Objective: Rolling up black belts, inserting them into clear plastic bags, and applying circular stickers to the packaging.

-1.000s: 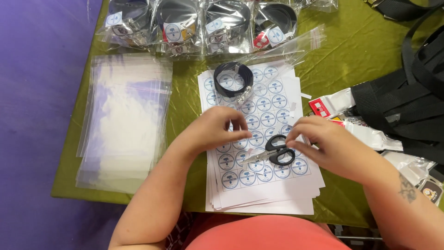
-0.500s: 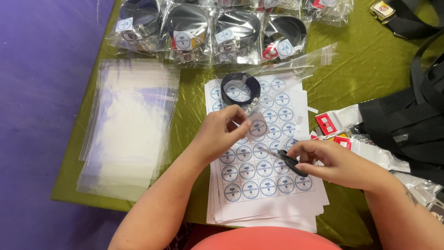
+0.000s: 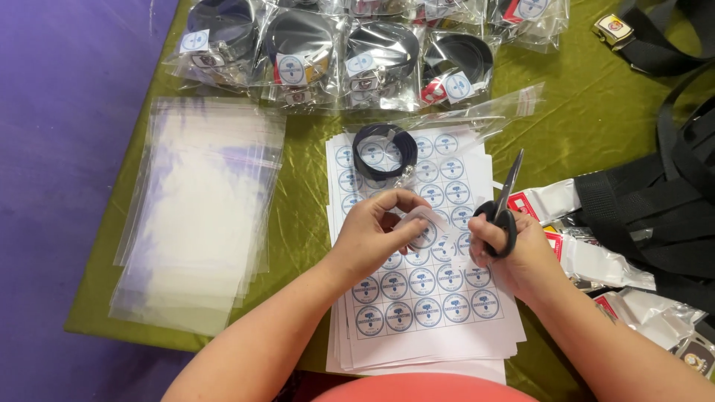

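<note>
A stack of white sticker sheets (image 3: 439,327) printed with round blue labels lies on the green cloth in front of me. My left hand (image 3: 376,234) rests on the top sheet and pinches a small piece of sticker paper (image 3: 422,221) between thumb and fingers. My right hand (image 3: 514,253) grips black-handled scissors (image 3: 503,201), blades together and pointing up and away. A coiled black belt in a clear bag (image 3: 385,150) lies on the far end of the sheets.
A pile of clear zip bags (image 3: 197,208) lies at the left. Several bagged black belts with round labels (image 3: 335,59) line the far edge. Black straps (image 3: 655,201) and small red-and-white packets (image 3: 566,246) crowd the right side. Purple floor (image 3: 59,149) borders the cloth.
My right hand has lifted the scissors from lying flat on the sheets to pointing up. My left hand now pinches a small piece of sticker paper.
</note>
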